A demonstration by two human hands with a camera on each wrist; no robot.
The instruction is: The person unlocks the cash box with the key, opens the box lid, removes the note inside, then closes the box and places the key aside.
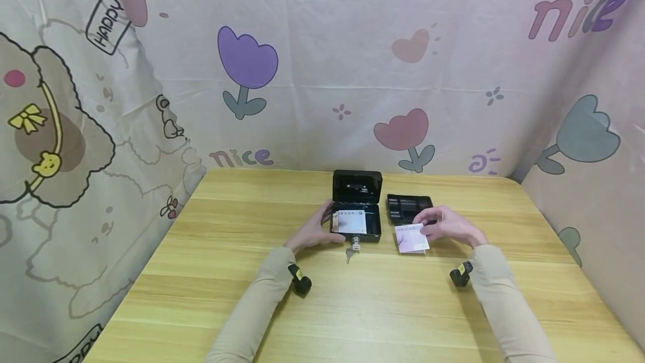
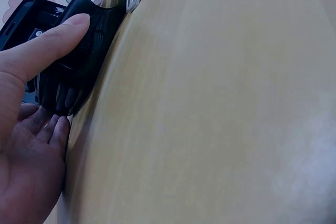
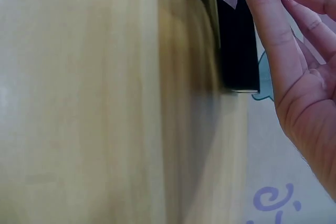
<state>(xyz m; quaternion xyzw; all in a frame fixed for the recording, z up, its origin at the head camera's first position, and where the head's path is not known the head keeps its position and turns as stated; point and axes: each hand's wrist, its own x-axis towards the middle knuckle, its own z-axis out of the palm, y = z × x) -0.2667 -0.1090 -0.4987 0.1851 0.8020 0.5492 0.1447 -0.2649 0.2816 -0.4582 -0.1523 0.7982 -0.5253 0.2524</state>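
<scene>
A small black cash box [image 1: 373,237] stands on the table with its lid [image 1: 347,186] raised. My left hand [image 1: 314,232] grips its near left corner, the thumb along the front wall and the fingers at the left side. Inside the box lie pale banknotes [image 1: 353,221]. Keys [image 1: 349,255] hang from a ring at the front lock, seen close up in the left wrist view. To the right, my right hand [image 1: 448,224] pinches purple-and-white banknotes [image 1: 410,238] between thumb and fingers; one corner shows in the right wrist view.
A black compartment tray [image 1: 408,201] lies right of the cash box, just behind the held notes. The wooden table [image 1: 363,307] runs back to a printed cloth [image 1: 312,128]. Each sleeve carries a small black wrist camera [image 1: 301,283].
</scene>
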